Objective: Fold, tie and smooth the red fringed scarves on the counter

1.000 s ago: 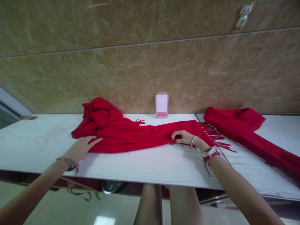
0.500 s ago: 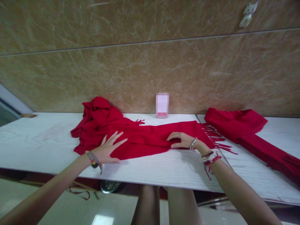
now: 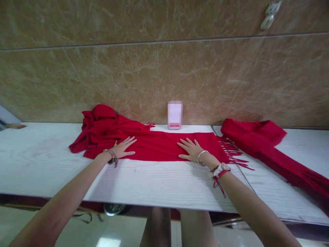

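Observation:
A red scarf (image 3: 156, 145) lies lengthwise on the white wooden surface, flat in its middle and bunched up at the left. Its fringe spreads out at the right end. My left hand (image 3: 122, 149) rests on the scarf beside the bunched part, fingers spread. Toward the fringed end, my right hand (image 3: 190, 150) lies flat on the cloth with its fingers apart. Neither hand grips anything. The cloth under both palms is hidden.
To the right lies a second red scarf (image 3: 257, 135), folded long, its fringe near the front edge. A phone with a blurred screen (image 3: 175, 115) leans on the brown marbled wall (image 3: 144, 79). A small white cat-shaped hook (image 3: 270, 15) is fixed higher up.
My left hand has moved up and away from the front edge, and the scarf's front edge has shifted back and straightened. My right hand's curled fingers have spread out flat; the cloth looks smoother.

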Action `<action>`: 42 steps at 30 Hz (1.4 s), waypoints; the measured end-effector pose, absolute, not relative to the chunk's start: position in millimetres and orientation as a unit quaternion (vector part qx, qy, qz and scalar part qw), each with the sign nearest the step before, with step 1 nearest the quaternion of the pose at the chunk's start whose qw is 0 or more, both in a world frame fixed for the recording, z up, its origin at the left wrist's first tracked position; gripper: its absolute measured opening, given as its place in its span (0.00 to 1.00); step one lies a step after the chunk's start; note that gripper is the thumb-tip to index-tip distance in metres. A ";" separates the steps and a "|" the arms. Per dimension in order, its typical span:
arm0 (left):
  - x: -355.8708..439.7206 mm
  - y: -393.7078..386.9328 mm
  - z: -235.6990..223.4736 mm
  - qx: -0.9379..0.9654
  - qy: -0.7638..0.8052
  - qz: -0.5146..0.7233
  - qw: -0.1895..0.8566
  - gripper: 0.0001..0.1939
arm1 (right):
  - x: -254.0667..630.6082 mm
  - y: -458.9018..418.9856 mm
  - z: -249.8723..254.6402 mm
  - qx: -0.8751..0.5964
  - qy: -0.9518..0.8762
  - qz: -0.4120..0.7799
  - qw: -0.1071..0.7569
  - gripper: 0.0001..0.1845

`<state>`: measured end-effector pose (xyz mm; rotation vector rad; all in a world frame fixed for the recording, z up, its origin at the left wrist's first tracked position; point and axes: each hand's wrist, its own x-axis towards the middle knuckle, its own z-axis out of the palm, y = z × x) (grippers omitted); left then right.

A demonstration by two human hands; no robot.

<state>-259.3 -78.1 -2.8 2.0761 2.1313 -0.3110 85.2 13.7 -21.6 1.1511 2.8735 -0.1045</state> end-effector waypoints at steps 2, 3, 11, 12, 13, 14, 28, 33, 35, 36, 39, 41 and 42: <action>-257.8 -67.8 0.2 0.690 0.712 -0.103 0.082 0.36 | 84.8 15.9 -20.5 0.382 0.923 -0.034 0.017 0.36; -255.9 -65.0 2.0 0.689 0.713 -0.104 0.083 0.36 | 85.1 16.9 -20.1 0.386 0.922 -0.037 0.010 0.36; -214.5 -68.6 28.0 0.655 0.740 -0.151 -0.004 0.23 | 85.8 14.7 -24.3 0.307 0.946 -0.059 -0.089 0.29; -207.4 -68.3 30.3 0.644 0.749 -0.151 -0.028 0.21 | 84.7 14.3 -26.3 0.291 0.950 -0.052 -0.101 0.26; -201.0 -67.6 31.5 0.640 0.753 -0.149 -0.040 0.20 | 83.7 14.1 -28.4 0.278 0.953 -0.044 -0.110 0.23; -195.6 -66.7 31.4 0.639 0.753 -0.145 -0.048 0.19 | 82.8 14.2 -30.4 0.267 0.956 -0.036 -0.117 0.21; -217.5 -66.3 9.7 0.758 0.625 0.066 -0.175 0.15 | 81.7 13.3 -31.1 0.185 0.962 0.077 -0.185 0.13; -229.0 -74.7 16.0 0.801 0.560 0.177 -0.118 0.16 | 84.1 14.6 -28.5 0.210 0.955 0.025 -0.210 0.13; -231.2 -79.0 20.9 0.818 0.554 0.142 -0.059 0.14 | 87.9 17.3 -27.8 0.235 0.943 -0.011 -0.234 0.14; -231.7 -80.7 22.6 0.821 0.560 0.109 -0.026 0.12 | 90.2 18.9 -27.4 0.239 0.941 -0.029 -0.237 0.15; -230.3 -82.3 23.4 0.810 0.583 -0.009 0.060 0.08 | 96.2 23.0 -25.5 0.203 0.958 -0.080 -0.187 0.18; -227.6 -81.3 21.2 0.800 0.592 -0.058 0.084 0.09 | 98.8 24.0 -23.7 0.176 0.969 -0.108 -0.137 0.22; -226.0 -80.7 20.0 0.796 0.596 -0.068 0.086 0.09 | 99.7 23.8 -22.5 0.173 0.970 -0.119 -0.120 0.23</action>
